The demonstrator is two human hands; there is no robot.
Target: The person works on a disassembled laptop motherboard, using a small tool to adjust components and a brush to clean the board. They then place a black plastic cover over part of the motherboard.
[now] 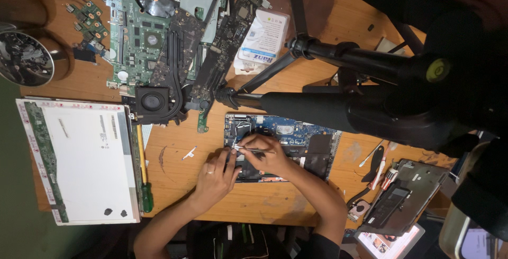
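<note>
An opened laptop base (pixel 312 150) with a blue circuit board (pixel 288 130) lies on the wooden table (pixel 174 177) in front of me. My right hand (pixel 272 156) is shut on thin metal tweezers (pixel 253 149), whose tips point left over the board's left part. My left hand (pixel 216 177), a ring on one finger, rests at the base's lower left corner, its fingertips touching the edge next to the tweezer tips. What the tips touch is too small to tell.
A black tripod (pixel 338 108) crosses above the laptop. Stacked green circuit boards (pixel 153 37) and a fan (pixel 153 101) lie at the back. A flat screen panel (pixel 79 158) and green-handled screwdriver (pixel 145 185) sit left, a metal bowl (pixel 24 58) far left, a laptop cover (pixel 405 195) right.
</note>
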